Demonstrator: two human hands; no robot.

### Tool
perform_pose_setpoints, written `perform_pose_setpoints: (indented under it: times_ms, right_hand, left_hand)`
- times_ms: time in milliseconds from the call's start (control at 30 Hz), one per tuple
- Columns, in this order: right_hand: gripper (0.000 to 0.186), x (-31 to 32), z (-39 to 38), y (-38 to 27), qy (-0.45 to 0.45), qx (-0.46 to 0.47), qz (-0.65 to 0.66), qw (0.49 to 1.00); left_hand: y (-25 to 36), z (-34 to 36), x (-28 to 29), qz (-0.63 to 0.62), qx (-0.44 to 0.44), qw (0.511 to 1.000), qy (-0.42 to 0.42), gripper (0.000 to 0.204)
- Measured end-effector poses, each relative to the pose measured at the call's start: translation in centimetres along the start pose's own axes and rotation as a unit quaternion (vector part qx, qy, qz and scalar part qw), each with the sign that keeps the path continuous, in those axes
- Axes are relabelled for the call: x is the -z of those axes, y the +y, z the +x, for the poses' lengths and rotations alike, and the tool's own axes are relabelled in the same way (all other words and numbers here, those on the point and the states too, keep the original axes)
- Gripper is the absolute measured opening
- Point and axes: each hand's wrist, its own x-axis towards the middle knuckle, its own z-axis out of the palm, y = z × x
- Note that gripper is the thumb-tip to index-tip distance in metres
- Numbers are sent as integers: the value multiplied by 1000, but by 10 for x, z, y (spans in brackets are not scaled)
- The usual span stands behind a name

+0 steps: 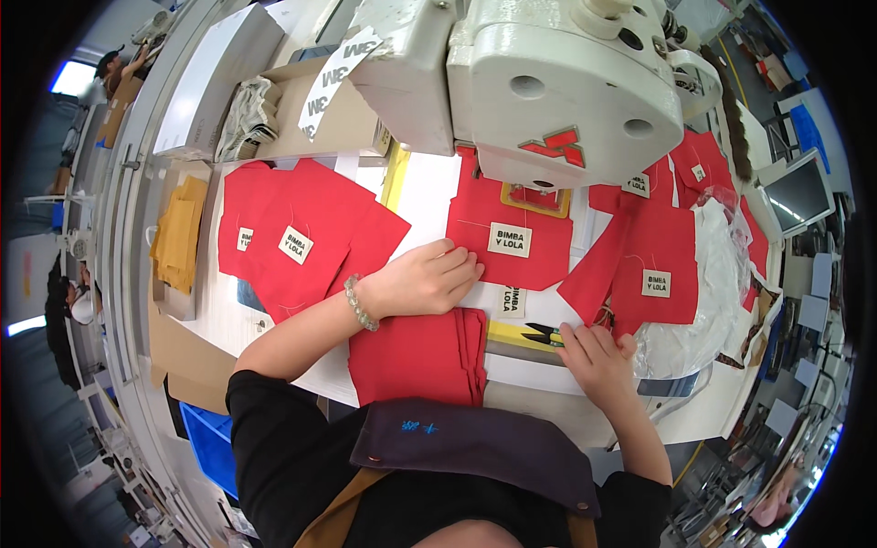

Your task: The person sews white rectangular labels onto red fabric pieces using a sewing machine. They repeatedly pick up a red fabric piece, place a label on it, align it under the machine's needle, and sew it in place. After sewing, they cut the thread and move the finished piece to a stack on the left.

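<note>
My left hand [429, 279] has curled fingers at the lower-left edge of a red fabric piece [512, 265] bearing a cream printed label [509, 238]; its fingertips are partly hidden. A stack of red pieces [411, 356] lies below it. My right hand [592, 361] has bent fingers on black-bladed thread snips [548, 334], beside a yellow strip and another label [512, 301]. More labelled red pieces lie left [338, 219] and right [667, 256]. A yellow-framed plate [534, 206] sits beneath the white sewing machine head [562, 100].
Boxes [215, 82] stand at the back left; a tray of mustard fabric [183, 233] lies left. A blue bin [210, 438] is below the table [237, 338]. Clear plastic with white material [690, 347] lies right. Other people [114, 73] are at the far left.
</note>
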Motion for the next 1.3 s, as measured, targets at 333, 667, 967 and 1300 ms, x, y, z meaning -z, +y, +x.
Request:
perform_pose_setpoints:
  times_ms: [333, 667, 967, 1300]
  right_hand:
    - [13, 6, 18, 3, 47, -282, 419, 862]
    - [35, 30, 93, 33, 25, -242, 356, 902]
    - [48, -8, 126, 30, 99, -35, 18, 994]
    - [33, -39, 150, 16, 74, 11, 45, 996]
  left_hand:
    - [1, -2, 5, 15, 11, 1000, -7, 29]
    - [-4, -11, 24, -221, 143, 958, 109, 21]
    - [16, -48, 61, -79, 71, 992, 60, 25]
    - [20, -48, 71, -77, 65, 992, 71, 26]
